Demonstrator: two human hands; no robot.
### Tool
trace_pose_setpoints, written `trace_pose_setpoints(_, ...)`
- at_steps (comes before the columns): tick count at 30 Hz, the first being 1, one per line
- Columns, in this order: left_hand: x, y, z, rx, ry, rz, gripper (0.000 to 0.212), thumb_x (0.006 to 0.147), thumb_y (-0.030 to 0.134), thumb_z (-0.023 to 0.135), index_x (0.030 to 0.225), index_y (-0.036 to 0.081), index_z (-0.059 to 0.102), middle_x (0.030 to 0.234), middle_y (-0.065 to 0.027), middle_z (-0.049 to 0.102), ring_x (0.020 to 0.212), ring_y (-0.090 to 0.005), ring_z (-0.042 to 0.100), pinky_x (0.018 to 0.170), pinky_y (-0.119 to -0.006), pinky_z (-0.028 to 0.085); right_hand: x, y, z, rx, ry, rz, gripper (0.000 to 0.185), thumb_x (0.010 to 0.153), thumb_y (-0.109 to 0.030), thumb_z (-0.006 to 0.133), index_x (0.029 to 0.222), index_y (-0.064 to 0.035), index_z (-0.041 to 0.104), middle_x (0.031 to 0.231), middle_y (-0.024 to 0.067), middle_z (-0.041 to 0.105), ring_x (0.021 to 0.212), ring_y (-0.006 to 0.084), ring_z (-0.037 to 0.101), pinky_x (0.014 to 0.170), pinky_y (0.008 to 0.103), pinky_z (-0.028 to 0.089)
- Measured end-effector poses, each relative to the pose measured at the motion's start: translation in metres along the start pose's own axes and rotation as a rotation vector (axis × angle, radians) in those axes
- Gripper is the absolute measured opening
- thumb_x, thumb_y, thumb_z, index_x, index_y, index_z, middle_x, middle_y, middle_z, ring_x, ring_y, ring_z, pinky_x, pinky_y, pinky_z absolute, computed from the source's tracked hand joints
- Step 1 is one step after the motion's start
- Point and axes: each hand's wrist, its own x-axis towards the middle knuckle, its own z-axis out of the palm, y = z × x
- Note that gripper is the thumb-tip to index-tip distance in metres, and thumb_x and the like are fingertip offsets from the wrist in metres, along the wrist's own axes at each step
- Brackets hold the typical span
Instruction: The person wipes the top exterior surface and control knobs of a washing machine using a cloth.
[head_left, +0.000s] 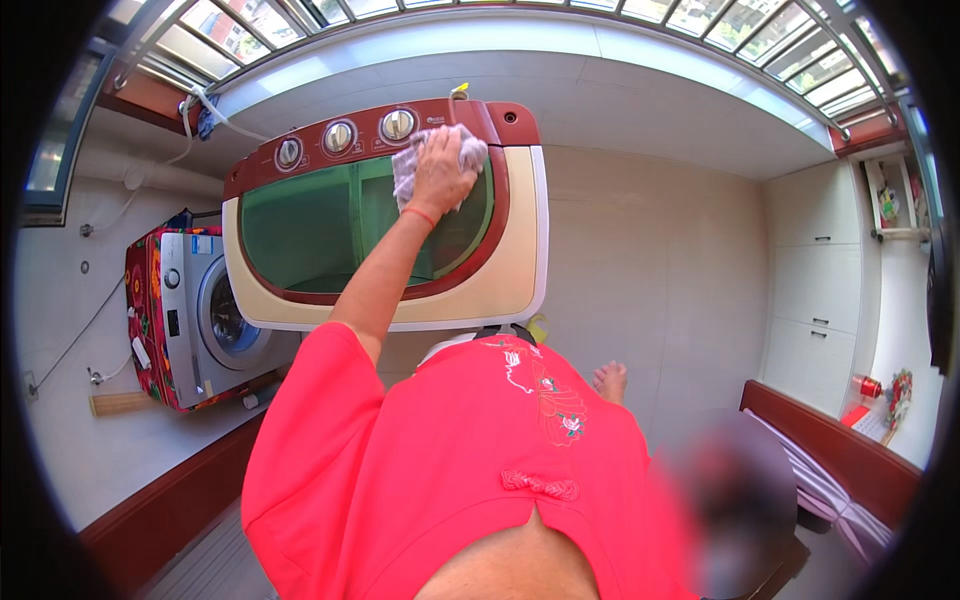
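My left hand (441, 171) presses a crumpled pale lavender cloth (405, 176) onto a twin-tub washing machine (517, 247). The cloth lies across the lower edge of the maroon control panel (315, 156) and the green see-through lid (300, 225). Left of the cloth, three silver knobs stand in a row, the nearest being the right knob (397, 124). The lid is down. My right hand (611, 379) hangs low beside my body, right of the machine, with nothing seen in it; its palm is partly hidden.
A front-loading washer (191, 322) under a floral cover (142, 300) stands at left. White hoses (225, 120) run behind the twin-tub. A tiled floor (600, 285) extends right to white cabinets (814, 285). Window bars (675, 15) line the far side. A dark blurred shape (735, 487) is at lower right.
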Motion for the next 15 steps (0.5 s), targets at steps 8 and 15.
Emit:
trace_pose_setpoints(8, 0.078, 0.034, 0.022, 0.123, -0.225, -0.047, 0.063, 0.071, 0.026, 0.065, 0.126, 0.000, 0.048, 0.132, -0.0183, 0.048, 0.128, -0.0342, 0.040, 0.107, -0.044, 0.030, -0.005, 0.045, -0.053, 0.277, 0.167, 0.284, 0.053, 0.095, -0.030, 0.047, 0.140, -0.0111, 0.026, 0.128, 0.0190, 0.049, 0.105, 0.0315, 0.058, 0.080, 0.0453, 0.049)
trace_pose_setpoints(15, -0.030, 0.106, 0.050, 0.029, -0.280, 0.234, 0.068, 0.067, 0.020, 0.070, 0.127, -0.001, 0.047, 0.135, -0.0208, 0.044, 0.131, -0.0346, 0.037, 0.108, -0.046, 0.029, 0.009, 0.075, -0.090, 0.131, 0.127, 0.363, 0.052, 0.095, -0.030, 0.047, 0.139, -0.0110, 0.028, 0.126, 0.0183, 0.051, 0.102, 0.0310, 0.059, 0.077, 0.0447, 0.050)
